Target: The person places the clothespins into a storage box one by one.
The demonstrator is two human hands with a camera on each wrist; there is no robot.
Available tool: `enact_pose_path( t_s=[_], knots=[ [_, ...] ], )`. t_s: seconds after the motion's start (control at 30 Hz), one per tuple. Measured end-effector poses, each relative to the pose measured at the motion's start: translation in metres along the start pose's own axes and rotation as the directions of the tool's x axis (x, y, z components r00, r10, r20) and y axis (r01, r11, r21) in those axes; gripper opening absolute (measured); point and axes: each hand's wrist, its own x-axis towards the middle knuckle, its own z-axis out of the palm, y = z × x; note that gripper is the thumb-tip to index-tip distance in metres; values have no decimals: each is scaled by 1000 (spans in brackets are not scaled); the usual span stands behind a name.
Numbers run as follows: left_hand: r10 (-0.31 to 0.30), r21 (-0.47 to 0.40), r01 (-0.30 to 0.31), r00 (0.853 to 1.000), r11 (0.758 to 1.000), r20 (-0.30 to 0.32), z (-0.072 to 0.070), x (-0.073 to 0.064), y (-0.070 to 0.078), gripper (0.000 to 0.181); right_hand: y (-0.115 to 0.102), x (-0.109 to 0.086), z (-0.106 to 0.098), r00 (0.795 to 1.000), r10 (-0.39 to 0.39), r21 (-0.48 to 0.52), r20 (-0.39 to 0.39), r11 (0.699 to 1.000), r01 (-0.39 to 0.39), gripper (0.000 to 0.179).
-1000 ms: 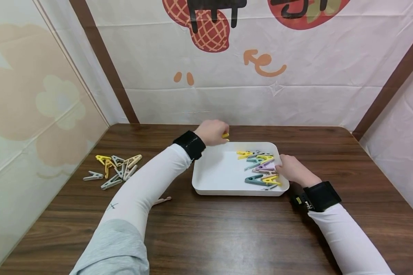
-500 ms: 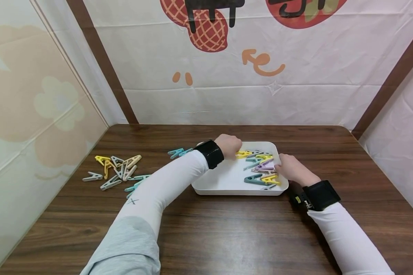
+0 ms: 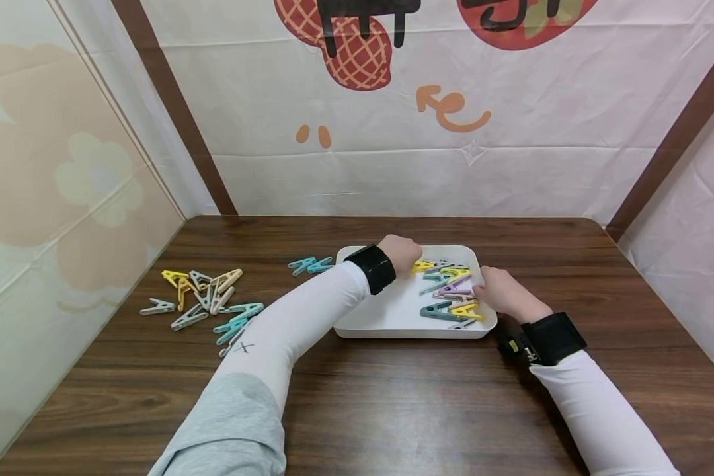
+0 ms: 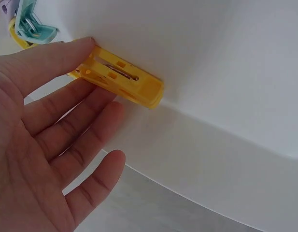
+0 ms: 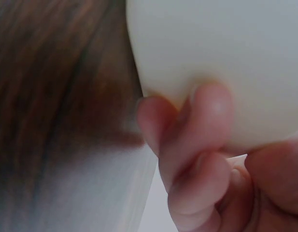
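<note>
My left hand (image 3: 402, 255) reaches over the back of a white tray (image 3: 381, 316). In the left wrist view its thumb and fingers pinch a yellow clothespin (image 4: 124, 75) by one end, low against the tray's inner wall. The head view hides this clothespin behind the hand. My right hand (image 3: 508, 294) grips the tray's right side; the right wrist view shows its curled fingers (image 5: 211, 116) on the tray wall. Several clothespins lie along the tray's right half, among them a dark green clothespin (image 3: 437, 311), a purple clothespin (image 3: 455, 289) and a yellow clothespin (image 3: 467, 311).
On the wooden table (image 3: 393, 410), left of the tray, lies a loose group of clothespins, including a beige clothespin (image 3: 229, 280) and a turquoise clothespin (image 3: 242, 311). Two blue clothespins, one at the left (image 3: 302, 266), lie behind my left forearm. A printed cloth (image 3: 357, 178) hangs behind the table.
My left hand has come from behind the tray's back rim, rightward and down into the tray with the yellow clothespin. The right hand keeps its grip on the tray.
</note>
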Motion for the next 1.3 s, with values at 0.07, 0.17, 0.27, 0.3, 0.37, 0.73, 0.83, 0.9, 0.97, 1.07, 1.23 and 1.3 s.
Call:
enact_pose_path(
  t_s=[0.07,0.17,0.27,0.3,0.37,0.73,0.83,0.9,0.97,1.07,1.23,1.3],
  knots=[
    [9,6,-9,1000,1000,-20,3,2,-2,12,0,0,0,1000,-3,-1,-4,1000,3,47],
    [16,12,-15,999,1000,-39,5,3,-3,12,0,1,1,1000,-1,-9,-8,1000,1,47],
    [15,20,-14,999,1000,-48,5,2,-3,12,0,2,1,1000,1,-21,-14,1000,-2,48],
    [13,19,-12,999,1000,-49,4,2,-2,12,0,2,1,1000,3,-26,-15,1000,-4,48],
    [11,23,-10,999,1000,-52,3,0,-1,12,-1,2,1,1000,5,-28,-14,1000,-5,49],
    [-5,-21,4,998,1000,-55,-14,-25,-14,16,1,1,1,1000,1,10,-12,1000,-1,44],
    [-8,-94,1,997,996,-71,-18,-38,-27,20,1,1,2,1000,1,14,-11,1000,0,44],
    [-16,-137,3,995,991,-97,-19,-47,-39,21,0,1,2,1000,0,9,-12,1000,1,45],
    [-47,-189,24,992,982,-119,-20,-58,-52,21,0,1,2,1000,0,4,-12,1000,0,45],
    [-113,-257,75,984,964,-137,-17,-74,-73,20,-2,0,1,1000,0,-3,-15,1000,0,45],
    [-239,-363,182,964,914,-119,-6,-98,-107,22,-3,-2,0,1000,5,-1,-17,1000,-5,43],
    [-281,-405,217,954,889,-105,2,-105,-119,25,-3,-2,0,1000,11,4,-15,1000,-11,44]
  ],
)
